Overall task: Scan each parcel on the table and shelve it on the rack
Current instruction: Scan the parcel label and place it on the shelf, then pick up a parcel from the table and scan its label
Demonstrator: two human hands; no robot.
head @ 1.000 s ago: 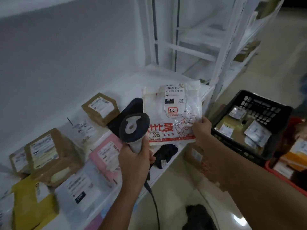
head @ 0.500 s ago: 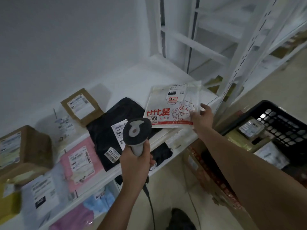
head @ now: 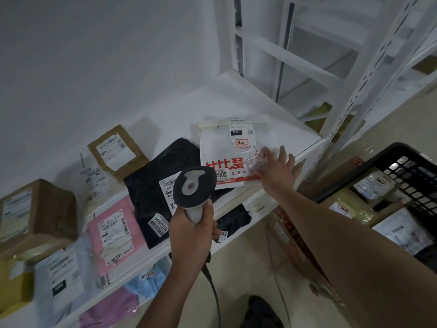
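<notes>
At the far left of the white shelf (head: 151, 107) sits a brown cardboard box (head: 40, 209), with a yellow parcel (head: 14, 282) below it and a white mailer (head: 63, 275) beside that. Next comes a pink mailer (head: 115, 230) lying flat, and behind it, near the wall, a smaller brown box (head: 118, 150) with a white label. A black bag (head: 153, 185) with stickers lies in the middle, partly under the white parcel.

The left grip (head: 191, 233) is wrapped around the handle of a grey barcode scanner (head: 194, 188), held upright in front of the shelf edge, its cord hanging down.

The white parcel with red print (head: 227, 150) lies flat on the shelf, just beyond and to the right of the scanner head. The right grip (head: 275, 168) has its fingers spread and straight; it lies over the parcel's lower right corner, and whether it touches the wrapper cannot be told because of blur.

To the right stands the white rack post (head: 350, 91), and at the far right a black crate (head: 406, 166) holds more parcels.
</notes>
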